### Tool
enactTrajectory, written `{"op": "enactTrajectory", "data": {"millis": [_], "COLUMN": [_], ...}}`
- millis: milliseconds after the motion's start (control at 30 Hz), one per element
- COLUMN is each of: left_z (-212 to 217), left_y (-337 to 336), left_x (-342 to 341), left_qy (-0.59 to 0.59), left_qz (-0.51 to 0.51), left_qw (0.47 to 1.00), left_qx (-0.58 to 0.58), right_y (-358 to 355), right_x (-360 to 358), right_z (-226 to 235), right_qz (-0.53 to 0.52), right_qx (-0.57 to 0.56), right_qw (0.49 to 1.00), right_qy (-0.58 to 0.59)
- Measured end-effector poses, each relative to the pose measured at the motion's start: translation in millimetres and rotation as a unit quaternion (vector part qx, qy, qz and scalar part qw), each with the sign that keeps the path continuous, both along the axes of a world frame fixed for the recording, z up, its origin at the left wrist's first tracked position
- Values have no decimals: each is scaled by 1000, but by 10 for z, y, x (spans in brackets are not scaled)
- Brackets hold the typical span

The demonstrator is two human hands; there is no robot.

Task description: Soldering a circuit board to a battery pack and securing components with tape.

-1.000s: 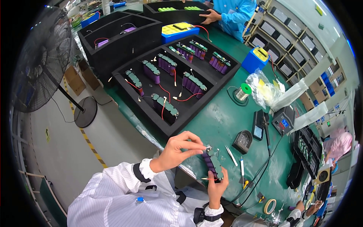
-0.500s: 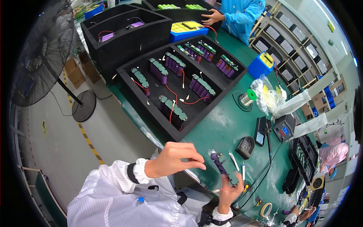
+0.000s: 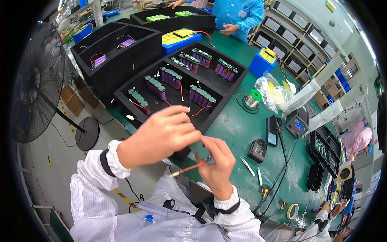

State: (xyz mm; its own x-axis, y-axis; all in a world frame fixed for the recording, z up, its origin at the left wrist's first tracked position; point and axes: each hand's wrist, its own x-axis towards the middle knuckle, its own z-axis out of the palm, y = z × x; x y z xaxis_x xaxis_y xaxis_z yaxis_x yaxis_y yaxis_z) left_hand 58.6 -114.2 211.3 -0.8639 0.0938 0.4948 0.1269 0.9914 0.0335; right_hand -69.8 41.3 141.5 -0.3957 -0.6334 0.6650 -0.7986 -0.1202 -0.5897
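Note:
My right hand (image 3: 217, 165) holds a small battery pack above the table's near edge. Most of the pack is hidden; a bit of its green board (image 3: 203, 151) shows between the fingers. From it a red wire (image 3: 188, 167) with a pale tip sticks out to the left. My left hand (image 3: 163, 135) is closed, its fingertips meeting the right hand's at the pack; what they pinch is hidden. Behind them, a black divided tray (image 3: 238, 86) holds several purple battery packs (image 3: 202, 96) with green boards and red wires.
Right of my hands lie white tweezers (image 3: 247, 166), a pen-like tool (image 3: 259, 177), a black tip-cleaner holder (image 3: 258, 150), a soldering station (image 3: 297, 123) and a solder spool (image 3: 253, 99). A tape roll (image 3: 292, 211) lies nearer. A co-worker in blue (image 3: 238, 18) stands across; a fan (image 3: 38, 84) stands left.
My right hand has lifted the battery pack off the table and brought it left. My left hand has moved to meet it. The view has shifted; the co-worker's hand has left the far black box.

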Motion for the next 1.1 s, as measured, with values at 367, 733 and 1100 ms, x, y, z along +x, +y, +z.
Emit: {"op": "enactTrajectory", "data": {"millis": [367, 733, 1100], "left_z": [-375, -867, -1320], "left_y": [-1245, -1271, -1780], "left_x": [-878, -1386, -1233], "left_qy": [-115, -310, -196], "left_qz": [86, -37, 36], "left_qw": [989, 949, 979], "left_qx": [47, 52, 36], "right_y": [949, 1686, 1590], "right_x": [-242, -321, -304], "right_z": [-576, -1254, -1296], "right_qz": [-88, -200, -122], "right_qx": [61, 60, 13], "right_qw": [978, 933, 945], "right_qy": [-181, -295, -304]}}
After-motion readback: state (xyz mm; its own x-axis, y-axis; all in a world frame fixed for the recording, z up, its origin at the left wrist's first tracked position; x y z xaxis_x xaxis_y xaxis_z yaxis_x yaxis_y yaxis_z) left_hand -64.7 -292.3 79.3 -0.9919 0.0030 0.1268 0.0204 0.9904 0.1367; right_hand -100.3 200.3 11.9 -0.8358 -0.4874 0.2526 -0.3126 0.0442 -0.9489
